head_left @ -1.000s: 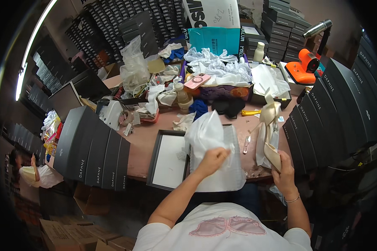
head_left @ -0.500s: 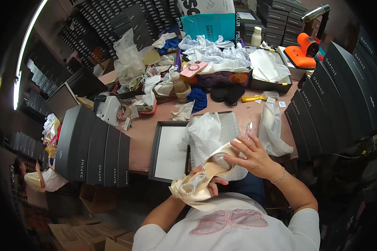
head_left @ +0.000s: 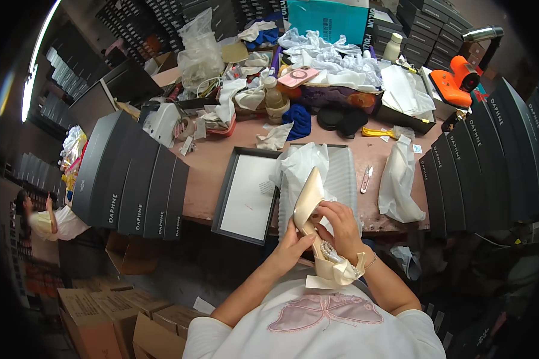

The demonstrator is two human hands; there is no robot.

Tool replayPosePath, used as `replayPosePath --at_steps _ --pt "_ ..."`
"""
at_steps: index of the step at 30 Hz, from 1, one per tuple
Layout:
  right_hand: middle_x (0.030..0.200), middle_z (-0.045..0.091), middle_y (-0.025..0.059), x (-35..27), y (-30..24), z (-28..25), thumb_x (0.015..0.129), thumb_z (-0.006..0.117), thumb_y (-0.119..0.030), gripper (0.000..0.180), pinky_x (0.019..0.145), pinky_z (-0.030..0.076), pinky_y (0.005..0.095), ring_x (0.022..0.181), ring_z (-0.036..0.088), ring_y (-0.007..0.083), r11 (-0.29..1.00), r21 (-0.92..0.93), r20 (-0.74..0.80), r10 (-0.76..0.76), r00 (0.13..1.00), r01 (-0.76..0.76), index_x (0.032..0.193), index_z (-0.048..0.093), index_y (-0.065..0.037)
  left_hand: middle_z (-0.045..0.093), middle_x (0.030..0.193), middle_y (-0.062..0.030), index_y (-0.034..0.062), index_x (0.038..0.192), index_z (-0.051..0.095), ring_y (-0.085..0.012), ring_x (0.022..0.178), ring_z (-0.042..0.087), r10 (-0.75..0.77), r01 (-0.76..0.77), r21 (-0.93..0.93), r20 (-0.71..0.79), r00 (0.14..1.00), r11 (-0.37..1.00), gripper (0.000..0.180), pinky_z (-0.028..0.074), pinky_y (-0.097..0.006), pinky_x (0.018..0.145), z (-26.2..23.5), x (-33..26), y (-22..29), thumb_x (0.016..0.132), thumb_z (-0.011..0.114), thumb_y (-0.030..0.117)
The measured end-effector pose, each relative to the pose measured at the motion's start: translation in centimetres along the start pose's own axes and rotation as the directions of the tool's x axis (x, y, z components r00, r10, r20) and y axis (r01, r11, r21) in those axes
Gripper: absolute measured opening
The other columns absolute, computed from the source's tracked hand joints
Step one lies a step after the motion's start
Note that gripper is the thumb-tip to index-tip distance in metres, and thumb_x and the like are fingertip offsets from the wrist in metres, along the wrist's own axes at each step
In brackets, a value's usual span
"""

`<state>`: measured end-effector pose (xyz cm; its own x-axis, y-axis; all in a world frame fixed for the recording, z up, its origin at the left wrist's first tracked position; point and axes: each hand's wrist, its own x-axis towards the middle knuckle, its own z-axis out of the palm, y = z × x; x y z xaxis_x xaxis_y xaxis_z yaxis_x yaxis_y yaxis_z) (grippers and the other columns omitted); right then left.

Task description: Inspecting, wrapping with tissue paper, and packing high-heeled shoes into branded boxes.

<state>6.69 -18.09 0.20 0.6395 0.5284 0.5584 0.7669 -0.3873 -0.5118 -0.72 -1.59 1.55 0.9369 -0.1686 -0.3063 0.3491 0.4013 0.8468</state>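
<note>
Both hands — left hand (head_left: 291, 246), right hand (head_left: 340, 226) — clamp 1 cream heeled shoe (head_left: 310, 204), mid-inspection; next, likely laying it into the tissue-lined box (head_left: 341, 170) at 12 o'clock.

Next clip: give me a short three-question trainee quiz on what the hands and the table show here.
1. True or false: both hands hold the cream shoe.
2. What lies straight in front of the shoe? A) open shoe box with white tissue paper B) a laptop C) a bucket
3. What small tool lies on the table right of the box?

Key: 1 true: left hand and right hand grip it. 2 A. 3 thread snips.
</note>
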Motion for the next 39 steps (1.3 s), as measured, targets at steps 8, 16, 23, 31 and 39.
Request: replayPosePath --at_steps 8,16,23,31,39 --pt "0.11 0.058 0.0131 1.1 -1.3 -0.8 0.072 0.072 -0.003 0.046 0.082 0.046 0.0381 0.094 0.056 0.0302 0.957 0.256 0.055 0.125 0.991 -0.135 0.115 0.055 -0.003 0.042 0.132 -0.0122 0.0074 0.145 0.019 -0.0224 0.12 0.048 -0.001 -0.041 -0.317 -0.134 0.991 0.948 0.067 0.047 -0.038 0.097 1.7 -0.6 -1.2 0.084 0.044 -0.001" --pt "0.091 0.055 0.0124 1.4 -2.5 -1.4 0.08 0.071 -0.027 0.05 0.074 0.044 0.0383 0.081 0.054 0.0308 0.968 0.118 0.144 0.205 0.968 -0.222 0.121 0.052 -0.004 0.038 0.14 -0.0139 0.0099 0.144 0.023 -0.0313 0.128 0.042 0.007 -0.076 -0.514 -0.135 0.991 0.854 0.051 0.038 -0.047 0.105 2.0 -0.2 -1.6 0.096 0.037 0.019" --pt "0.087 0.058 0.0134 3.6 -1.7 -0.9 0.076 0.074 -0.037 0.052 0.065 0.049 0.0397 0.076 0.059 0.0308 0.905 0.008 0.498 0.366 0.786 -0.426 0.108 0.058 0.001 0.048 0.129 -0.0154 0.0089 0.139 0.032 -0.0266 0.12 0.049 0.051 -0.135 -0.339 -0.246 0.968 0.931 0.054 0.041 -0.044 0.101 1.4 -0.2 -5.3 0.101 0.033 0.047" --pt "0.098 0.062 0.0215 2.2 -1.2 0.6 0.074 0.076 -0.036 0.056 0.075 0.05 0.0396 0.085 0.062 0.035 0.912 0.215 0.354 0.261 0.898 -0.35 0.11 0.057 0.001 0.042 0.13 -0.0101 0.0149 0.139 0.025 -0.0212 0.118 0.048 0.062 -0.156 -0.427 -0.227 0.972 0.891 0.044 0.044 -0.043 0.097 0.1 -0.1 -5.1 0.103 0.032 0.039" --pt "0.076 0.064 0.0209 2.9 -0.7 1.4 0.073 0.064 -0.02 0.03 0.062 0.051 0.0421 0.068 0.064 0.0358 0.921 0.055 0.463 0.319 0.827 -0.386 0.093 0.059 0.001 0.039 0.138 -0.0105 0.0125 0.144 0.024 -0.0236 0.127 0.042 -0.016 -0.121 -0.387 -0.332 0.943 0.914 0.047 0.038 -0.043 0.104 -0.1 0.3 -4.1 0.103 0.033 0.035"
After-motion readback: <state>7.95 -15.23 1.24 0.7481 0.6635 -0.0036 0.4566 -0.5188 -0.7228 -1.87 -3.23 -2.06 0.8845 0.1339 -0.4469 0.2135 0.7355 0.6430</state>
